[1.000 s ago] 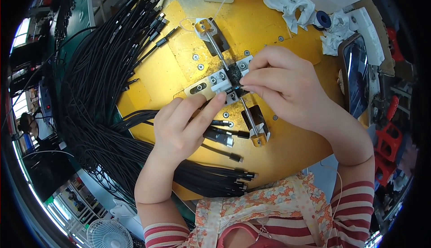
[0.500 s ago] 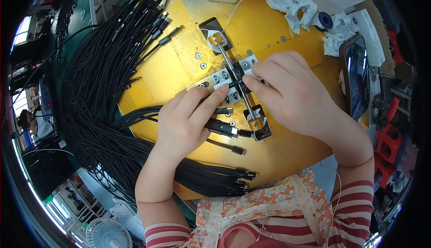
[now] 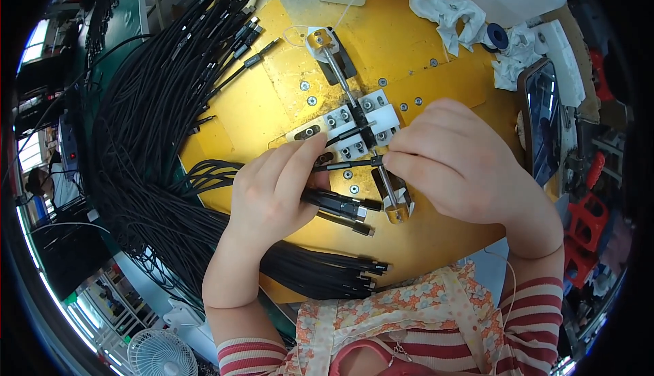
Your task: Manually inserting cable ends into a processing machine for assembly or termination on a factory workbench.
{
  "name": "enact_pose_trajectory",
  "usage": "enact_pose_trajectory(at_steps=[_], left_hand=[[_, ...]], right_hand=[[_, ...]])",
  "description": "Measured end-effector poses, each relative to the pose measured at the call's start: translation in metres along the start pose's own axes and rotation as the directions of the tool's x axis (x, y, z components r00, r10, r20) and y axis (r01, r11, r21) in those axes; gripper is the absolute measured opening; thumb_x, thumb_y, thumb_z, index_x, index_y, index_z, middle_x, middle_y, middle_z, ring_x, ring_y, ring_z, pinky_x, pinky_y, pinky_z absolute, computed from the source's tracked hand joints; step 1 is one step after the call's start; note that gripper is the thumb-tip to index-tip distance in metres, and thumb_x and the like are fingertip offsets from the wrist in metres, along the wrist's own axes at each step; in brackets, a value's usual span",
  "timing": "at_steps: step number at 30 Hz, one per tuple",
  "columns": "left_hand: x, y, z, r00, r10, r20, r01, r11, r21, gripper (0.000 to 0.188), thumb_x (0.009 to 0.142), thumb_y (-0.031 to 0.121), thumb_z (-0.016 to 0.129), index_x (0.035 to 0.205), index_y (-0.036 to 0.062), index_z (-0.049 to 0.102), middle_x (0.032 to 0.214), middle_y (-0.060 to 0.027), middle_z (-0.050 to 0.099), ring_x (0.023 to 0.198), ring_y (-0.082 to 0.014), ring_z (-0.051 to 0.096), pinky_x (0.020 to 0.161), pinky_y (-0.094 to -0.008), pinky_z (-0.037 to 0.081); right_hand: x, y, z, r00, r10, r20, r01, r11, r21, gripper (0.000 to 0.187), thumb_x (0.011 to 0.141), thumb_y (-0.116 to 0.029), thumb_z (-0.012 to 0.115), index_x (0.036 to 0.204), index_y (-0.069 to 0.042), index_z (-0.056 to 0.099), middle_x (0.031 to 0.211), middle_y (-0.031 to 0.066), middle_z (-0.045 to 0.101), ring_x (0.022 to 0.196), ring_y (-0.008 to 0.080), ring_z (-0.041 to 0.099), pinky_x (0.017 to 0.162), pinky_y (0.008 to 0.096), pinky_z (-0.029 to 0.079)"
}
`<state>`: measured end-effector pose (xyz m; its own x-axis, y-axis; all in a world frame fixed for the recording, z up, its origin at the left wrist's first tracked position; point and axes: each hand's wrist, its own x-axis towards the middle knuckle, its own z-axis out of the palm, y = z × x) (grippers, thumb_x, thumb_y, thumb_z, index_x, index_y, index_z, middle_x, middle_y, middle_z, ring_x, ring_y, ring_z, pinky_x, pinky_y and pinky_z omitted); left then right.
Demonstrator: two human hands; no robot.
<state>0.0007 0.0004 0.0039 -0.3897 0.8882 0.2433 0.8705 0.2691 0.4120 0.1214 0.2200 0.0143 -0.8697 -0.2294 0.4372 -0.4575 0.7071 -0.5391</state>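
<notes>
Pinching one black cable [image 3: 347, 165] between left hand [image 3: 276, 195] and right hand [image 3: 456, 165], above the white jig [image 3: 381, 114], cable bundles [image 3: 150, 124] alongside.

Clamp fixture [image 3: 354, 127] mid-tabletop [image 3: 436, 56], cable bundle [image 3: 150, 124] fanned to its left, loose cable ends [image 3: 340, 206] just before it, crumpled rags [image 3: 453, 15] behind right, phone [image 3: 545, 120] far right, small fan [image 3: 160, 352] at lower left.

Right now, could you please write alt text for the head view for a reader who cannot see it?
Two bare hands hold a thin black cable between them over a white-and-metal fixture on a yellow work plate; the left hand also grips several black connector ends. The right hand pinches the cable's end, and bundles of black cables fan out to the left.
</notes>
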Motion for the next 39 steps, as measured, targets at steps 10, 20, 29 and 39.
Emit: enact_pose_trajectory(at_steps=[10,20,29,39], left_hand=[[0.006,0.006,-0.033,0.995,0.043,0.086,-0.049,0.997,0.065,0.042,0.062,-0.003,0.068,0.105,0.0002,0.067,0.084,-0.0097,0.064,0.07,-0.0239,0.063,0.061,-0.0336,0.051],[0.0,0.034,-0.036,0.972,0.039,0.232,0.003,0.984,-0.176,0.035,0.069,0.005,0.074,0.102,-0.0011,0.066,0.073,-0.0066,0.055,0.063,-0.0216,0.058,0.053,-0.0324,0.046],[0.001,0.009,-0.002,0.978,0.178,-0.106,-0.173,0.983,0.053,0.045,0.069,0.004,0.072,0.113,0.0044,0.069,0.076,-0.0029,0.055,0.058,-0.0156,0.052,0.05,-0.0273,0.043],[0.002,0.002,0.003,0.993,0.108,0.041,-0.113,0.985,0.133,0.049,0.071,0.001,0.067,0.119,0.0072,0.066,0.093,-0.0063,0.056,0.072,-0.0179,0.057,0.064,-0.029,0.049]], right_hand=[[0.0,0.006,0.005,0.99,0.022,-0.14,0.002,0.985,0.17,0.017,0.074,-0.006,0.065,0.09,-0.002,0.063,0.09,0.0082,0.06,0.081,0.0258,0.059,0.07,0.0358,0.047],[-0.003,-0.009,0.005,0.998,0.062,-0.025,-0.045,0.898,0.439,0.019,0.072,-0.003,0.067,0.09,-0.005,0.063,0.089,0.0079,0.059,0.08,0.027,0.058,0.069,0.0373,0.047],[0.004,0.004,0.015,0.977,0.205,-0.061,-0.174,0.928,0.33,0.012,0.075,-0.004,0.068,0.086,-0.003,0.063,0.083,0.0081,0.058,0.078,0.0291,0.057,0.069,0.0367,0.047],[0.008,0.02,0.024,0.94,0.325,-0.104,-0.297,0.929,0.222,0.006,0.077,-0.004,0.068,0.08,-0.001,0.064,0.083,0.0093,0.052,0.081,0.0275,0.055,0.072,0.0376,0.044]])
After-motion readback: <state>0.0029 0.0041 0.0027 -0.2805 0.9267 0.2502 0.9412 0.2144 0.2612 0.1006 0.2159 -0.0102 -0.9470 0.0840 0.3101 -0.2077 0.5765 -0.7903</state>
